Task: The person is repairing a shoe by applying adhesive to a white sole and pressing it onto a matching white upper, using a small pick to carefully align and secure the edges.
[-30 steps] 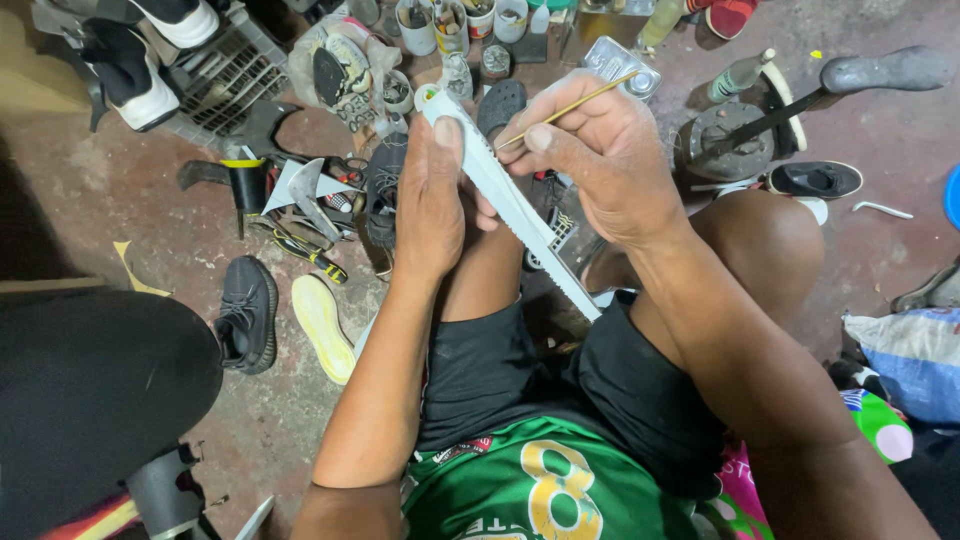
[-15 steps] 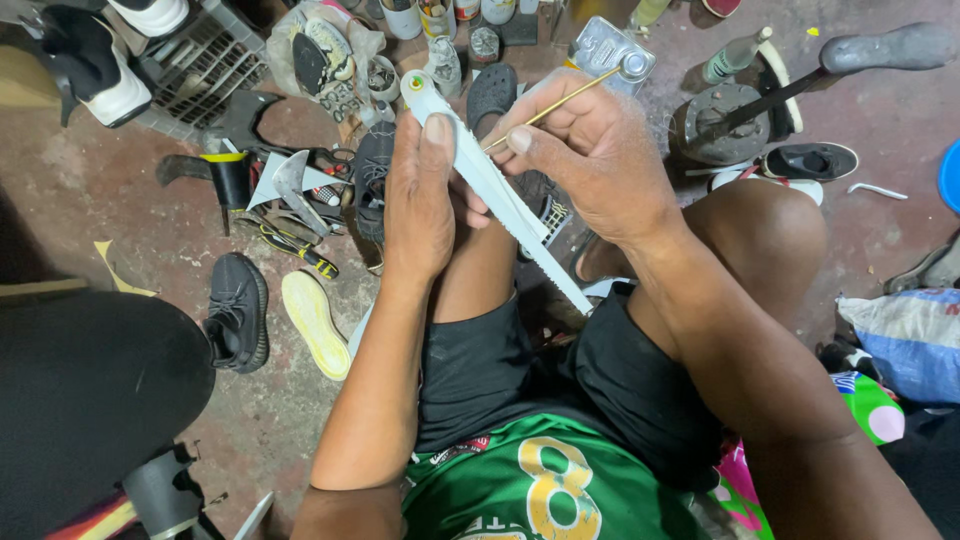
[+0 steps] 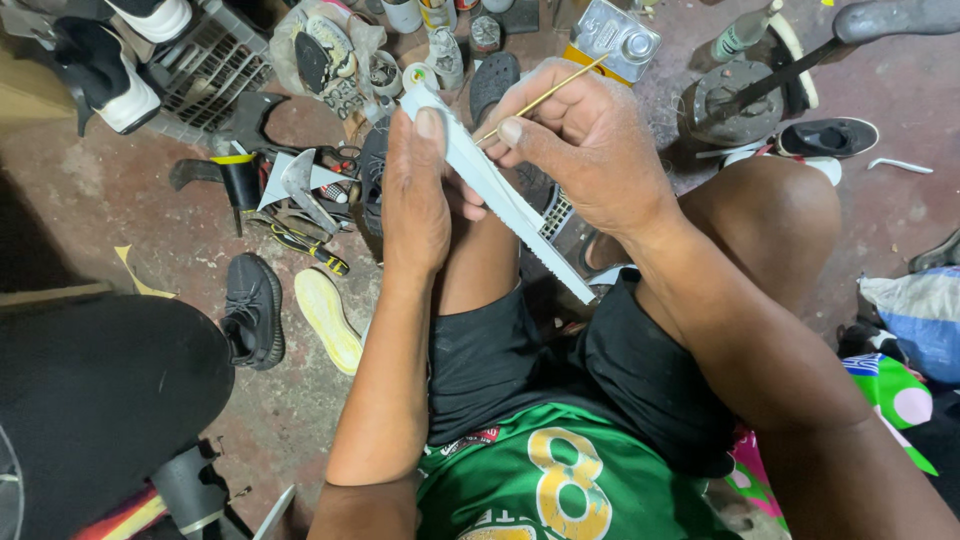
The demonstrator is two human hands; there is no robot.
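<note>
While both hands meet above the knees: the work sits well off the floor, close in front of the person.
Left hand [image 3: 418,195]: wrapped around the long white strip with a toothed edge, likely a shoe sole piece [image 3: 500,195]; thumb pressed flat on its upper end, fingers curled behind it.
Right hand [image 3: 590,150]: thumb and forefinger pinched on a thin yellowish stick [image 3: 545,97], the other fingers folded loosely.
Stick: slants up and to the right from the pinch, its lower tip touching the strip just beside the left thumb.
Long axis of the strip: runs diagonally, from its upper end near the left thumb down to the right across the lap, its lower end beyond the right wrist.
Nearer hand: the left carries the strip; the right only reaches it through the stick.
Floor on the left: black sneaker [image 3: 252,310] and pale yellow insole [image 3: 327,318] lying side by side, apart from the hands.
Floor ahead: square metal can [image 3: 618,38], just beyond the right knuckles.
</note>
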